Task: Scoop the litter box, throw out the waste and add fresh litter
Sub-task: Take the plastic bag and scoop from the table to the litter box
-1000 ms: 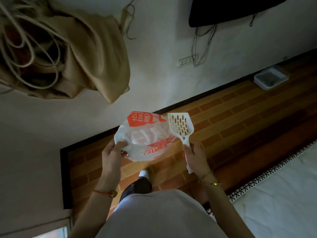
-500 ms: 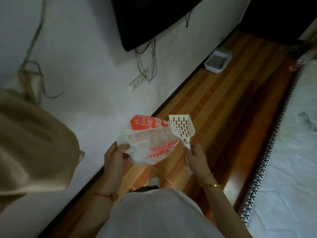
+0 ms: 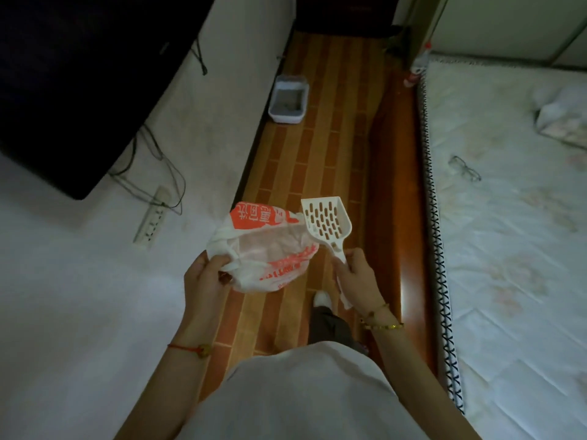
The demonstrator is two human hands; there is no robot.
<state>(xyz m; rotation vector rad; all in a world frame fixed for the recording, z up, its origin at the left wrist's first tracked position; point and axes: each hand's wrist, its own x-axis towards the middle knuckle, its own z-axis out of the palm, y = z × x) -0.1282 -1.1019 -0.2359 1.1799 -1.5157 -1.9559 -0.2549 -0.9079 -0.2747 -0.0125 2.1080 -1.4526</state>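
A white litter box point(image 3: 285, 117) sits on the floor against the left wall, well ahead of the person, with grey litter inside. It is well apart from both hands.

Nearer the camera, the right hand point(image 3: 357, 274) grips the handle of a white slotted litter scoop point(image 3: 327, 222). The fingers and thumb are curled around the handle, and the scoop's head points up and away from the person. The left hand point(image 3: 205, 277) pinches the rim of a white plastic bag with red print point(image 3: 270, 249), thumb on top and fingers curled underneath. The bag's mouth faces upward and its far edge sits just beside the scoop's head.

A thin red cord bracelet point(image 3: 190, 348) circles the left wrist and a gold beaded bracelet point(image 3: 382, 326) the right. Below the hands, one foot in a white shoe point(image 3: 320, 298) stands on a brown brick-patterned floor point(image 3: 317, 166).

On the white wall point(image 3: 79, 281) at the left hang a large dark screen point(image 3: 79, 74) with trailing cables, and a white power strip point(image 3: 152, 217). To the right lies a pale quilted mattress point(image 3: 508, 265) with a pair of glasses point(image 3: 465, 168) on it.
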